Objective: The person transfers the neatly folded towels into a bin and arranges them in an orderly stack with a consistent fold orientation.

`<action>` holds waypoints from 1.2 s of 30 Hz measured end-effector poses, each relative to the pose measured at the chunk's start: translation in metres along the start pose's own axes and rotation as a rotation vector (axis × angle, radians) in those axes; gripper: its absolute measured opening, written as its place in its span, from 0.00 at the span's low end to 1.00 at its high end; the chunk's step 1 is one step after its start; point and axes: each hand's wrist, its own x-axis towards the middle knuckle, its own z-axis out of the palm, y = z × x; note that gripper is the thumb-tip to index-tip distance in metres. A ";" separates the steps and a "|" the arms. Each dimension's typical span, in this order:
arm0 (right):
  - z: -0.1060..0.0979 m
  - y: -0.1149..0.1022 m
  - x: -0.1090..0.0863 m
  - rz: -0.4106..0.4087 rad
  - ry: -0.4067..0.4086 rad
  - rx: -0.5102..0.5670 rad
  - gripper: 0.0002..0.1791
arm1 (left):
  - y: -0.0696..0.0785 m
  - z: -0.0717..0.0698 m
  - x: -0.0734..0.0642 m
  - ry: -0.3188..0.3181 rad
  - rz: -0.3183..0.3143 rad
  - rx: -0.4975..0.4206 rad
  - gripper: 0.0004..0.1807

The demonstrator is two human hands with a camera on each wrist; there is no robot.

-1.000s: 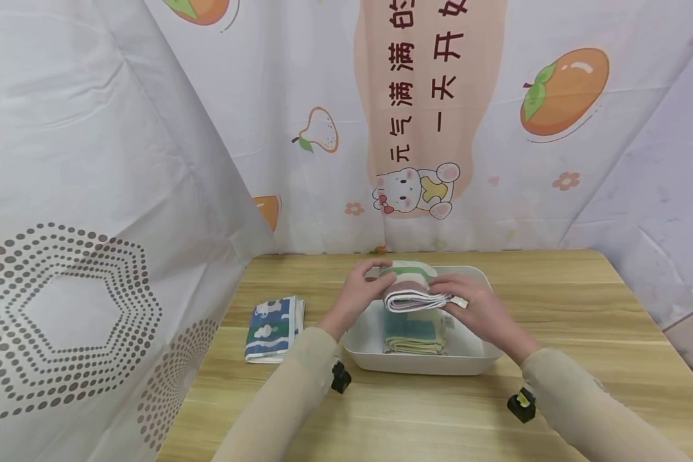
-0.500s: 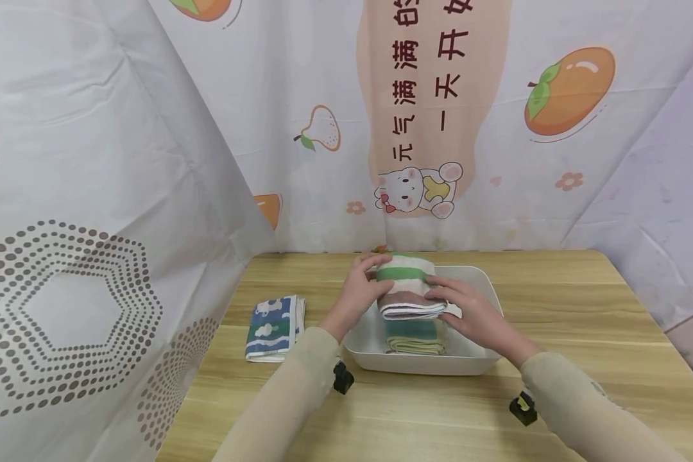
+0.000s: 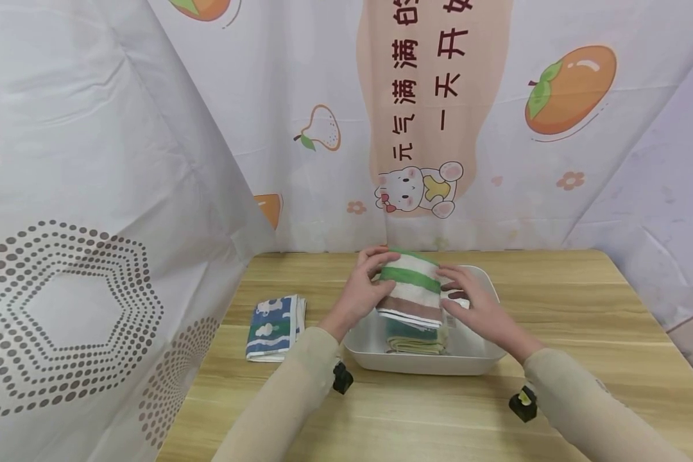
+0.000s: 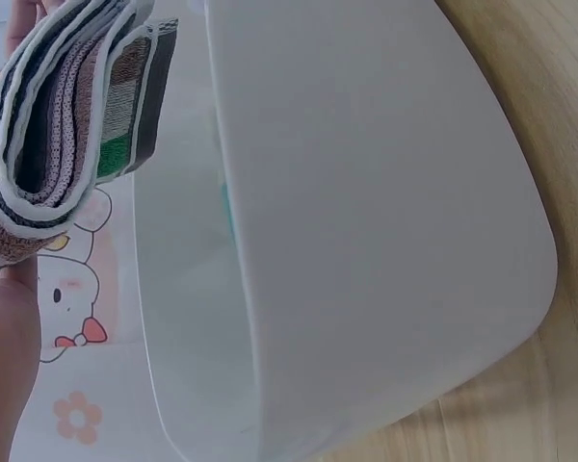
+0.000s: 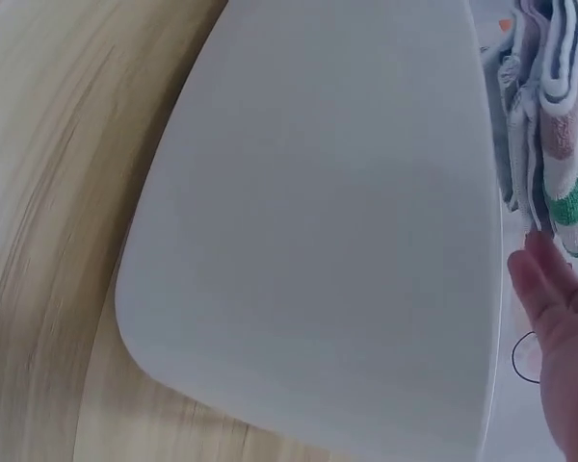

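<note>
A folded towel (image 3: 411, 289) with white, green and brown stripes is held up over the white plastic bin (image 3: 421, 364), tilted with its face toward me. My left hand (image 3: 365, 287) grips its left side, thumb in front. In the left wrist view the towel's rolled layers (image 4: 53, 125) show edge-on above the bin rim. At the towel's right edge, my right hand (image 3: 475, 306) reaches with extended fingers, thumb spread away. The right wrist view has its fingertips (image 5: 535, 260) right at the cloth. Inside the bin lies another folded towel (image 3: 416, 340), teal and pale yellow, partly hidden.
A blue, green and white folded towel (image 3: 273, 327) lies on the wooden table (image 3: 416, 417) left of the bin. A printed curtain (image 3: 317, 212) hangs behind the table's far edge, and a patterned sheet (image 3: 86, 308) hangs along the left.
The striped towel has tilted up, so its striped face shows instead of its folded edge. My right hand has drawn slightly right and its fingers have loosened from the cloth.
</note>
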 end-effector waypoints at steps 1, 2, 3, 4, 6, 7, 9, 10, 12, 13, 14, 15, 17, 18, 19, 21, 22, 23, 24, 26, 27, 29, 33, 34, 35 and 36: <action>-0.001 0.000 0.001 0.034 0.004 0.023 0.30 | 0.001 0.000 0.000 -0.007 0.008 -0.004 0.26; -0.002 0.000 0.001 0.061 0.006 0.044 0.32 | 0.001 0.000 -0.001 -0.012 0.013 -0.010 0.26; -0.002 0.000 0.002 0.091 0.007 0.063 0.33 | 0.002 0.000 -0.001 -0.015 0.017 -0.015 0.26; -0.003 0.000 0.002 0.124 0.003 0.090 0.35 | 0.002 0.000 -0.001 -0.017 0.022 -0.020 0.26; -0.004 -0.002 0.002 0.183 -0.007 0.140 0.39 | 0.003 0.000 -0.001 -0.023 0.029 -0.026 0.25; -0.004 -0.002 0.002 0.211 -0.019 0.165 0.41 | 0.003 0.000 -0.001 -0.027 0.034 -0.028 0.25; -0.005 -0.004 0.001 0.265 -0.043 0.217 0.46 | 0.002 0.000 -0.001 -0.034 0.042 -0.032 0.25; -0.005 -0.005 0.001 0.292 -0.056 0.241 0.48 | 0.002 0.001 -0.001 -0.036 0.045 -0.034 0.25; -0.006 -0.006 0.000 0.342 -0.081 0.290 0.50 | 0.001 0.001 -0.001 -0.042 0.049 -0.042 0.25; -0.006 -0.006 0.000 0.365 -0.096 0.321 0.51 | 0.001 0.001 -0.001 -0.044 0.050 -0.048 0.25; -0.006 -0.006 0.000 0.388 -0.105 0.352 0.52 | 0.001 0.001 -0.002 -0.045 0.050 -0.056 0.24; -0.006 -0.006 0.000 0.412 -0.113 0.378 0.52 | 0.001 0.001 -0.002 -0.047 0.050 -0.064 0.24; -0.007 -0.006 0.000 0.438 -0.120 0.423 0.52 | 0.002 0.001 -0.002 -0.050 0.042 -0.080 0.24; -0.007 -0.006 0.000 0.445 -0.122 0.440 0.52 | 0.001 0.002 -0.002 -0.051 0.031 -0.085 0.24; -0.007 -0.006 0.000 0.447 -0.120 0.449 0.53 | 0.001 0.002 -0.002 -0.052 0.019 -0.085 0.24; -0.007 -0.005 0.001 0.445 -0.105 0.457 0.52 | 0.000 0.002 -0.003 -0.057 -0.016 -0.078 0.24; -0.007 -0.005 0.000 0.442 -0.095 0.459 0.52 | 0.000 0.002 -0.003 -0.060 -0.036 -0.068 0.24; -0.008 -0.004 0.000 0.441 -0.089 0.460 0.51 | -0.001 0.002 -0.003 -0.065 -0.053 -0.057 0.25; -0.008 -0.003 0.000 0.442 -0.083 0.460 0.51 | -0.002 0.002 -0.003 -0.073 -0.068 -0.047 0.25; -0.008 -0.002 -0.002 0.440 -0.074 0.461 0.49 | -0.003 0.002 -0.004 -0.088 -0.094 -0.028 0.24; -0.007 -0.001 -0.003 0.438 -0.074 0.464 0.48 | -0.004 0.002 -0.004 -0.095 -0.103 -0.019 0.23; -0.007 0.000 -0.004 0.434 -0.076 0.469 0.46 | -0.006 0.002 -0.005 -0.103 -0.117 0.002 0.21; -0.005 0.001 -0.007 0.439 -0.083 0.480 0.46 | -0.010 0.002 -0.005 -0.103 -0.140 0.066 0.16; -0.005 0.002 -0.007 0.447 -0.084 0.481 0.46 | -0.011 0.003 -0.004 -0.104 -0.144 0.083 0.15; -0.004 0.002 -0.008 0.454 -0.086 0.481 0.46 | -0.012 0.003 -0.004 -0.104 -0.145 0.101 0.14; -0.003 0.003 -0.008 0.458 -0.090 0.481 0.45 | -0.013 0.003 -0.004 -0.106 -0.151 0.116 0.14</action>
